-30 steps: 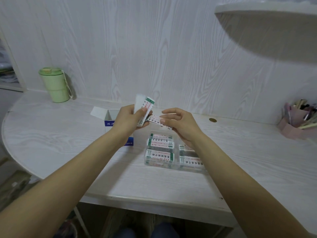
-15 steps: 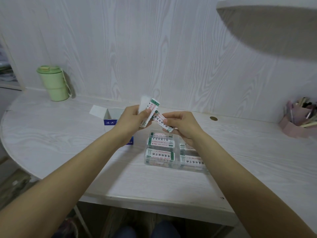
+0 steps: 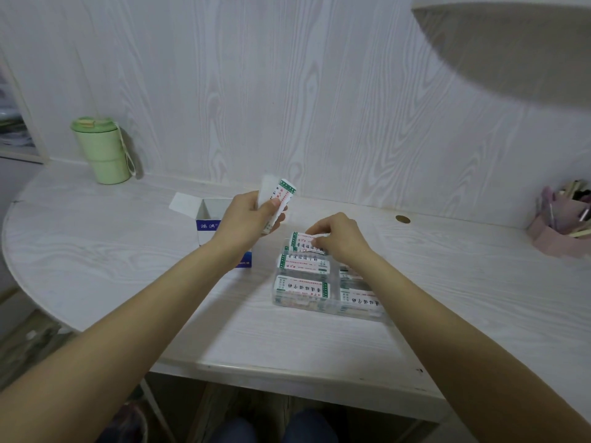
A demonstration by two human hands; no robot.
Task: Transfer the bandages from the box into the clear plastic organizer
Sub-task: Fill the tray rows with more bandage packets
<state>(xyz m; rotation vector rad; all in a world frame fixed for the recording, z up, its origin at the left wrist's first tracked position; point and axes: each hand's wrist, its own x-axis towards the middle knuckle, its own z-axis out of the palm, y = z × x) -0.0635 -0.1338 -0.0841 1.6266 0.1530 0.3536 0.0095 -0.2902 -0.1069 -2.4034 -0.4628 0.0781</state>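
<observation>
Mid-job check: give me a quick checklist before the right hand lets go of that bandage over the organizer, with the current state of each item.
1. Right hand pinches one bandage: ok.
2. That bandage is over the clear organizer's far left compartment: ok.
3. Bandage fully seated inside the compartment: cannot tell, the fingers hide its right end.
4. Left hand grips the spare stack of bandages, held above the table: ok.
5. Box open and within the left hand's reach: ok.
6. Bandages remaining inside the box: cannot tell, its inside is hidden.
</observation>
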